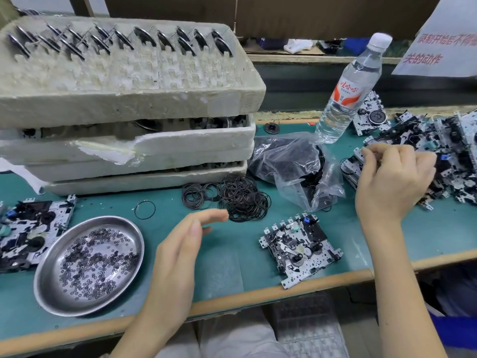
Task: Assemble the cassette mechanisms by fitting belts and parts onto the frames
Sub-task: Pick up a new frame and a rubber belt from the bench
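Far to the left of the loose heap of thin black rubber belts [241,198], a black-and-silver cassette mechanism [31,228] lies flat on the green-topped table [227,264]. Left of the heap and nearer the person sits a round stainless-steel dish [89,264] scattered with tiny dark washers. Behind the heap and to its left stands a stack of white foam trays [129,140]. The top tray carries rows of dark metal flywheels [144,38] set on edge in slots. A single black belt loop [145,209] lies just left of the heap, apart from it.

The left hand [180,251] hovers just in front of the heap with its fingers straight and relaxed, holding nothing. Its blurred fingertips come close to the heap's near edge, and it is not clear whether they touch it.

Right of the heap and nearer the table edge, a silver stamped-metal cassette frame [299,250] fitted with black parts lies flat, with neither hand on it. Just right of the heap and behind it slumps a crumpled clear plastic bag [296,166] holding more belts. Behind the bag is a clear water bottle [348,86] with a red-and-white label.

Well to the right of the heap, the right hand [392,177] has its fingers curled and pinches the outermost frame [352,164] of a pile of cassette mechanisms [438,151]. Far right and behind the heap hangs a white paper sign [438,34] with red characters.
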A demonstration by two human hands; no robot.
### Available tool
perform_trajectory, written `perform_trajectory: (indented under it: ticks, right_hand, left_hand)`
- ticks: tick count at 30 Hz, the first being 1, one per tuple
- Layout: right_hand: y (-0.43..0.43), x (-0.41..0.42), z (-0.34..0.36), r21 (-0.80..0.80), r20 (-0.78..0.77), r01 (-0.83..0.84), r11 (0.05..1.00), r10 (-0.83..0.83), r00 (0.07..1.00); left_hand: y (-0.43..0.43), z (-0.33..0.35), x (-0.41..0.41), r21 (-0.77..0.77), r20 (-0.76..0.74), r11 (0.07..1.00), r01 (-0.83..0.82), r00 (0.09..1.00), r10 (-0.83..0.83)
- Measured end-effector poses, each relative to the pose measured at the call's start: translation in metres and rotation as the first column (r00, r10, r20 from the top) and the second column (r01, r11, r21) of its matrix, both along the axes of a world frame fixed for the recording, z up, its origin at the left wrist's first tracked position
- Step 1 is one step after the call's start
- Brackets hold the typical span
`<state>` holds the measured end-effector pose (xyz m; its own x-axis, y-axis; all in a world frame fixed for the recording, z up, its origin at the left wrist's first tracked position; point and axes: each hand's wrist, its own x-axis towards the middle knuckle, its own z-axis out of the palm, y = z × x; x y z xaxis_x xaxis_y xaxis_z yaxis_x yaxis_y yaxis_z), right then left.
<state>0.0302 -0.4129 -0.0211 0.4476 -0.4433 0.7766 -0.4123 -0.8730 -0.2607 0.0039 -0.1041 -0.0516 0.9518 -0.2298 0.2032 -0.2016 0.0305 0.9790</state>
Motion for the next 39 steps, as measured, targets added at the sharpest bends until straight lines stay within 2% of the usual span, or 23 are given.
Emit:
perform_trajectory:
  ticks: [4, 7, 12, 21, 25, 31, 35, 39]
  right_hand:
    - [0.019, -0.016, -0.003, -0.002, 0.100, -0.163, 0.987, 0.162, 0.982]
    - [0.022, -0.022, -0.005, 0.016, 0.076, -0.136, 0.991, 0.135, 0.988]
    - [0.014, -0.018, -0.005, 0.147, 0.087, -0.157, 0.977, 0.145, 0.986]
    - [0.003, -0.015, -0.009, 0.143, 0.081, -0.176, 0.974, 0.166, 0.983]
    - [0.005, -0.016, -0.006, 0.169, 0.060, -0.188, 0.967, 0.181, 0.982]
    - [0.011, -0.023, 0.001, 0.316, 0.011, -0.258, 0.913, 0.269, 0.963]
    - [0.009, -0.029, 0.006, 0.349, -0.084, -0.293, 0.890, 0.341, 0.936]
    - [0.008, -0.034, 0.009, 0.379, -0.091, -0.318, 0.869, 0.376, 0.922]
  left_hand:
    - [0.009, -0.015, -0.007, 0.091, 0.060, 0.996, -0.026, 0.998, 0.020]
    - [0.010, -0.021, -0.007, 0.110, 0.040, 0.993, -0.028, 0.999, 0.023]
    - [0.010, -0.022, -0.007, 0.104, 0.015, 0.994, -0.012, 1.000, 0.010]
    - [0.011, -0.021, -0.007, 0.133, 0.002, 0.991, 0.020, 1.000, -0.020]
    - [0.004, -0.016, -0.006, 0.201, 0.001, 0.976, 0.087, 0.996, -0.089]
    - [-0.016, -0.007, -0.004, 0.300, 0.054, 0.936, 0.185, 0.976, -0.210]
    - [-0.024, -0.005, -0.005, 0.314, 0.083, 0.927, 0.205, 0.967, -0.242]
    - [-0.031, 0.005, -0.001, 0.325, 0.078, 0.916, 0.233, 0.959, -0.272]
